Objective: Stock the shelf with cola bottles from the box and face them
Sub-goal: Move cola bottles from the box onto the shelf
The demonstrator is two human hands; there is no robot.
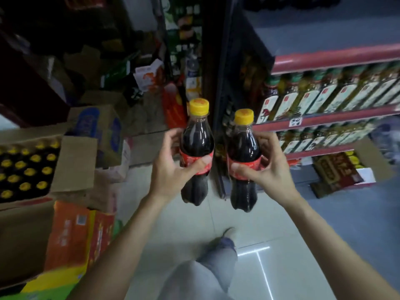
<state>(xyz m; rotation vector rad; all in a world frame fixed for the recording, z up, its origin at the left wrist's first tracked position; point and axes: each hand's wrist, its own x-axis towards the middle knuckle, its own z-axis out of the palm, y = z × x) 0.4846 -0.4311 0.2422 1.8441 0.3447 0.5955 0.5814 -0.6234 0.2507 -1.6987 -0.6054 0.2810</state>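
Cola bottles: your left hand (171, 167) grips one (196, 156), right hand (266, 169) the other (243, 161), box (32, 167) at left, oil-bottle shelf (324, 121) at right.

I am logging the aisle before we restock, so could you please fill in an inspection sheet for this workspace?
Surface: pale tiled floor, with a bright light streak near the person's shoe.
Job's things: two cola bottles with yellow caps and red labels, the left bottle and the right bottle, both upright and off the floor; open cardboard box of yellow-capped bottles at left.
Clutter: stacked orange cartons and further boxes behind.
Hands: left hand grips the left bottle; right hand grips the right bottle, fingers around the labels.
Cables: nothing seen.
Surroundings: red-edged shelf holding oil bottles at right.
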